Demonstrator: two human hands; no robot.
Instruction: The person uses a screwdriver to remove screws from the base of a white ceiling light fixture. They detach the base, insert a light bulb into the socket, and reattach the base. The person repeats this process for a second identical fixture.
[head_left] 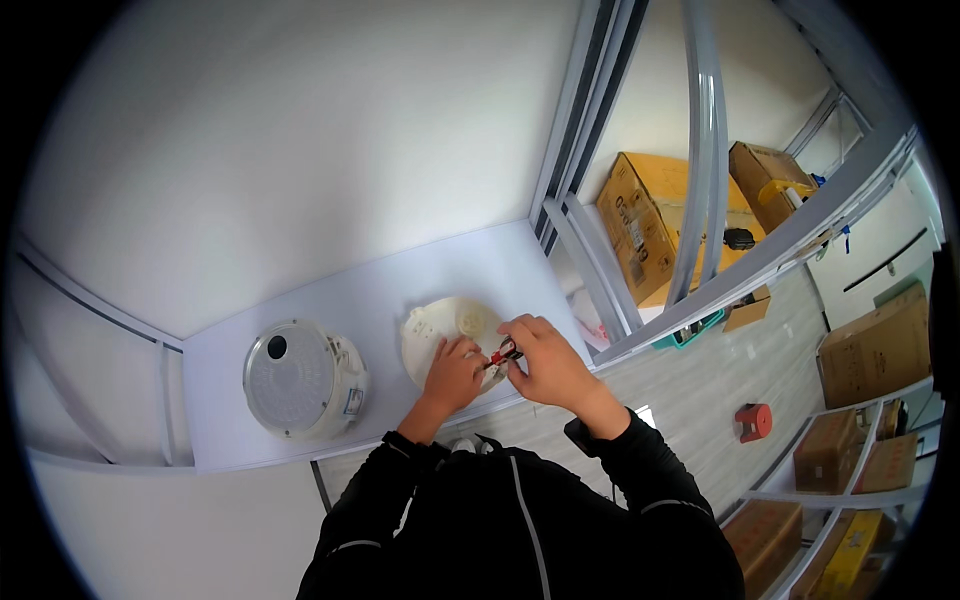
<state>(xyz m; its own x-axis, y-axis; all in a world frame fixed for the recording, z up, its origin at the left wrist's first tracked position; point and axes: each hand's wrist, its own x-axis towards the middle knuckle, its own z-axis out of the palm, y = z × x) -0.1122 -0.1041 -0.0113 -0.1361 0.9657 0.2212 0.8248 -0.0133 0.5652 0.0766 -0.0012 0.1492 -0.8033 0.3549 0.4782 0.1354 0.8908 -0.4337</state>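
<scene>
Red small part (504, 353) pinched between both hands, over white disc (440, 330).

Too small to make out, the red-and-black part (503, 353) pinched between left hand (453, 372) and right hand (545, 360), fingertips covering most of it and the near edge of the cream round plate (440, 335), shelf cartons (850, 520) cut off at right.

Workshop or warehouse assembly station: white workbench (350, 290), metal frame rails (700, 150), stacked cardboard boxes (640, 225), shelving (850, 470).
</scene>
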